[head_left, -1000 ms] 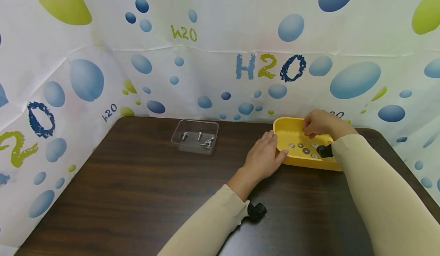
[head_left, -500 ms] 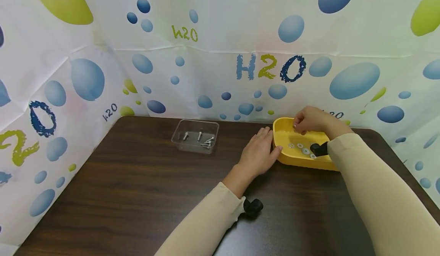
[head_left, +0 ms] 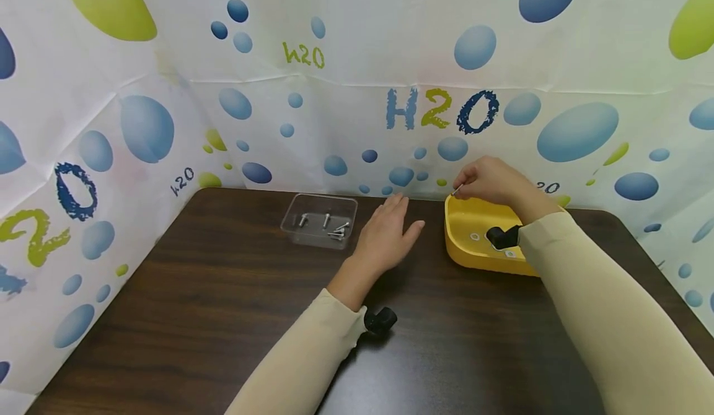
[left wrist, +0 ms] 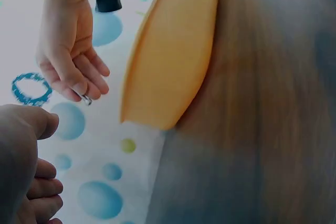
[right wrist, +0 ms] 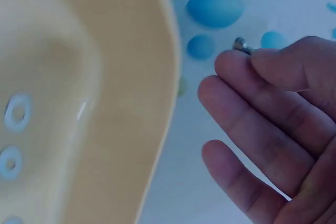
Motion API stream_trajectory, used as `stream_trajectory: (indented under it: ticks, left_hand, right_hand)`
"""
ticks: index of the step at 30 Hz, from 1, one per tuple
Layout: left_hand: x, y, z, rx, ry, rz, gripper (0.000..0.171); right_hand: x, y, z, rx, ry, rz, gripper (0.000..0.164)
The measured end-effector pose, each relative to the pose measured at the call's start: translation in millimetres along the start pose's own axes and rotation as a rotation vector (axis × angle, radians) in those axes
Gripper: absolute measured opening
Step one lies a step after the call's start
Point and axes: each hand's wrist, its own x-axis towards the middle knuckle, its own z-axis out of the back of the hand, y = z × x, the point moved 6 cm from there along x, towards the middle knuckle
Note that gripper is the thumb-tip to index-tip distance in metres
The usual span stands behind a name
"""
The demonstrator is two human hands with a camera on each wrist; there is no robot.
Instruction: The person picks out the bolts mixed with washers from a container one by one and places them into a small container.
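Note:
A small metal screw (head_left: pixel 457 190) is pinched between thumb and index finger of my right hand (head_left: pixel 491 183), above the back left rim of the yellow tray (head_left: pixel 485 262). Its head (right wrist: pixel 240 43) pokes past the fingertips in the right wrist view. Inside the tray lie several flat washers (head_left: pixel 475 236), partly hidden behind the right wrist's camera. My left hand (head_left: pixel 383 235) is over the table between the tray and a clear plastic box (head_left: pixel 312 240). Its fingers are extended, the thumb stands apart, and it holds nothing. Several screws (head_left: pixel 326 220) lie in the clear box.
Both containers stand near the back edge of the dark wooden table (head_left: pixel 223 316). A white curtain (head_left: pixel 346 117) with blue and green spots hangs right behind that edge and along the left side. A black camera (head_left: pixel 382 320) sits on the left wrist.
My left hand has left the tray's left side and moved left toward the clear box. My right hand has risen from inside the tray and moved left, with the screw now visible.

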Motion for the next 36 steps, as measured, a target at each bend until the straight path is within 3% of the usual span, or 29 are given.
stream_trajectory:
  ticks: [5,11,17,21,28,36]
  left_hand:
    - [-5.9,20.1,22.6,-0.041,-0.039,0.032,0.065]
    - [-12.0,48.7,46.5,-0.077,-0.067,0.077,0.065]
    - [-26.5,89.4,71.1,-0.099,-0.080,0.159,0.069]
    - [-38.4,116.3,85.9,-0.115,-0.110,0.197,0.068]
    - [-51.2,148.2,92.6,-0.096,-0.105,0.231,0.069]
    - [-55.1,167.6,96.3,-0.100,-0.085,0.220,0.069]
  right_hand:
    - [1.2,27.0,-0.3,0.011,-0.079,0.051,0.020]
    - [5.4,63.1,-10.5,0.099,-0.195,0.102,0.024]
    - [13.9,94.0,-38.4,0.183,-0.322,0.211,0.025]
    - [20.4,106.1,-60.8,0.278,-0.359,0.225,0.024]
    - [23.7,123.3,-85.6,0.487,-0.351,0.196,0.026]
    - [27.9,141.2,-108.2,0.622,-0.432,0.184,0.024]
